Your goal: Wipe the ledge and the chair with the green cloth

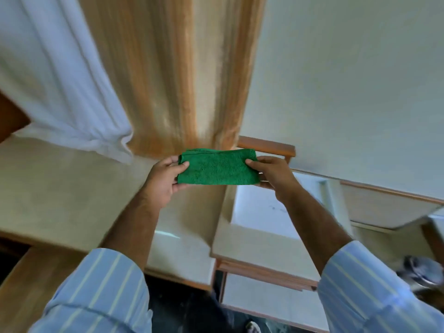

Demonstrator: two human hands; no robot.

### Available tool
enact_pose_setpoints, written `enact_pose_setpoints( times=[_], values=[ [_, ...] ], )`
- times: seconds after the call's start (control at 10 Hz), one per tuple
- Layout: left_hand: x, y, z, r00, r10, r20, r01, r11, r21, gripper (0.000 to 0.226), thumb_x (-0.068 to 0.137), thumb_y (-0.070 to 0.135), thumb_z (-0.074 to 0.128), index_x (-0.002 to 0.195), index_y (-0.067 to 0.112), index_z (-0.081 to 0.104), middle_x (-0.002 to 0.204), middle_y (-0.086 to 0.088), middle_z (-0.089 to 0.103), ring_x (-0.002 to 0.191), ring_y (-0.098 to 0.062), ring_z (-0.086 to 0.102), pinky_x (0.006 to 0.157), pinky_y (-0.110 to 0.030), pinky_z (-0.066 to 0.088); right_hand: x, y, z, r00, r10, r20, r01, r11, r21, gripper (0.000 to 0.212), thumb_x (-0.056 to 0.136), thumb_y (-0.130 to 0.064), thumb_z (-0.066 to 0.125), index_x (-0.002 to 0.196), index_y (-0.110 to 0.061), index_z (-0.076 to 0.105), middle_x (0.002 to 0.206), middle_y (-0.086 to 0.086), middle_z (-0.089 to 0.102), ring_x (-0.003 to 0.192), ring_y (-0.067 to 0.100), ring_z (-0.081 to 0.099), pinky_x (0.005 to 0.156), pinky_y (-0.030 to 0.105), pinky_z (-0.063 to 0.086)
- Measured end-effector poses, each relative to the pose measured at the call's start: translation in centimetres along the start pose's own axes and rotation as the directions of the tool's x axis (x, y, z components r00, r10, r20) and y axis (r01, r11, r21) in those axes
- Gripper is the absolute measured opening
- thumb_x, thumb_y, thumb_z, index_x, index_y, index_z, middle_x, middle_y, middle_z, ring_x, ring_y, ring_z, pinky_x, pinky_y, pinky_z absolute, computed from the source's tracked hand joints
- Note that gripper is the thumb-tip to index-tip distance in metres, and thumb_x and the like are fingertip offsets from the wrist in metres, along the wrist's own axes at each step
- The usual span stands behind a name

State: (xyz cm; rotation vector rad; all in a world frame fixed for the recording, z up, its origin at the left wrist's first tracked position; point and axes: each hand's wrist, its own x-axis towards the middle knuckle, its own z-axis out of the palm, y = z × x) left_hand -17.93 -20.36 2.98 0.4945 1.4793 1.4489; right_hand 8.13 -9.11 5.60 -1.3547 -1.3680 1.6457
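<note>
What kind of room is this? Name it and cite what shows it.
Probably a bedroom or hotel room: sheer white curtain beside tan drapes, pale window ledge, wood-framed chair. Both hands hold a green cloth.

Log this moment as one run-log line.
green cloth folded | left hand and right hand grip its ends | held midair | wiping not started

Soft daylight, wide-angle warp, some blur

Light glows through the white curtain (60, 75) far left; the wall (348, 80) is evenly bright. Edges bend and smear; the cloth (217, 168) is sharpest, with dim shadow near the floor.
</note>
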Motion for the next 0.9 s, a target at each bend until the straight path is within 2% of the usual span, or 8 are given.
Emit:
enact_pose_setpoints(
  times=[0.2,0.3,0.4,0.5,0.6,0.7,0.8,0.9],
  values=[
    [3.4,-4.2,12.5,0.999,-0.032,0.01,0.031,0.994,0.101,0.028,0.091,0.015,0.072,0.118,0.013,0.067,0.115,-0.013,0.074,0.1,-0.031,0.073,0.072,-0.043,0.064,3.1,1.8,-12.9,0.986,-0.012,-0.169,-0.02,0.981,-0.192,0.028,0.085,-0.021,0.089,0.106,-0.006,0.079,0.095,0.008,0.083,0.073,0.016,0.082,0.061,0.026,0.064],
    [4.6,-6.7,16.8,0.999,-0.027,-0.022,0.031,0.967,0.251,0.035,0.086,0.016,0.077,0.12,0.016,0.066,0.114,-0.011,0.072,0.096,-0.029,0.073,0.062,-0.035,0.063,4.5,4.2,-17.0,0.974,0.01,-0.227,-0.097,0.921,-0.377,0.019,0.085,-0.023,0.088,0.095,-0.01,0.078,0.093,0.007,0.081,0.072,0.016,0.08,0.067,0.03,0.067],
    [5.5,-9.0,19.7,1.0,0.011,-0.014,-0.004,0.893,0.451,0.029,0.084,0.015,0.08,0.111,0.015,0.069,0.108,-0.011,0.073,0.088,-0.024,0.073,0.065,-0.037,0.064,5.4,7.3,-19.1,0.969,-0.019,-0.247,-0.148,0.756,-0.638,0.019,0.089,-0.033,0.083,0.092,-0.015,0.079,0.089,0.003,0.08,0.078,0.015,0.078,0.079,0.033,0.067],
    [5.8,-10.9,21.1,0.995,0.076,0.062,-0.098,0.686,0.721,0.025,0.083,0.016,0.081,0.106,0.008,0.073,0.099,-0.012,0.075,0.087,-0.027,0.073,0.079,-0.044,0.063,5.7,10.2,-19.7,0.971,0.029,-0.236,-0.193,0.674,-0.713,0.027,0.092,-0.038,0.08,0.1,-0.013,0.079,0.09,0.002,0.078,0.082,0.016,0.075,0.082,0.032,0.065],
    [5.8,-12.5,21.3,0.988,0.106,0.113,-0.15,0.459,0.876,0.023,0.083,0.024,0.081,0.099,0.008,0.075,0.094,-0.01,0.076,0.082,-0.024,0.07,0.077,-0.034,0.06,6.1,12.5,-19.8,0.973,0.061,-0.224,-0.212,0.63,-0.747,0.029,0.092,-0.04,0.079,0.101,-0.012,0.079,0.081,-0.003,0.071,0.074,0.012,0.069,0.065,0.023,0.056],
    [5.8,-13.1,21.2,0.984,0.134,0.117,-0.153,0.304,0.94,0.023,0.085,0.029,0.079,0.095,0.009,0.074,0.093,-0.01,0.077,0.08,-0.023,0.068,0.073,-0.033,0.058,6.2,13.1,-19.9,0.973,0.052,-0.223,-0.211,0.58,-0.787,0.034,0.091,-0.042,0.08,0.107,-0.014,0.072,0.088,-0.002,0.07,0.071,0.01,0.062,0.059,0.021,0.046],
    [6.3,-12.5,21.2,0.978,0.151,0.143,-0.178,0.251,0.952,0.04,0.088,0.034,0.076,0.119,0.011,0.068,0.115,-0.009,0.073,0.1,-0.025,0.068,0.085,-0.036,0.057,6.4,12.4,-20.4,0.98,-0.06,-0.187,-0.14,0.459,-0.878,0.054,0.089,-0.049,0.079,0.126,-0.017,0.058,0.11,0.005,0.07,0.093,0.025,0.07,0.076,0.035,0.058],
    [7.0,-9.3,22.0,0.953,0.199,0.229,-0.271,0.22,0.937,0.058,0.091,0.044,0.068,0.137,0.011,0.055,0.137,-0.009,0.06,0.124,-0.027,0.058,0.1,-0.038,0.05,7.3,8.3,-21.0,0.962,-0.264,-0.071,0.023,0.336,-0.942,0.072,0.094,-0.058,0.068,0.149,-0.017,0.045,0.142,0.008,0.061,0.126,0.03,0.063,0.097,0.043,0.057]
  ],
)
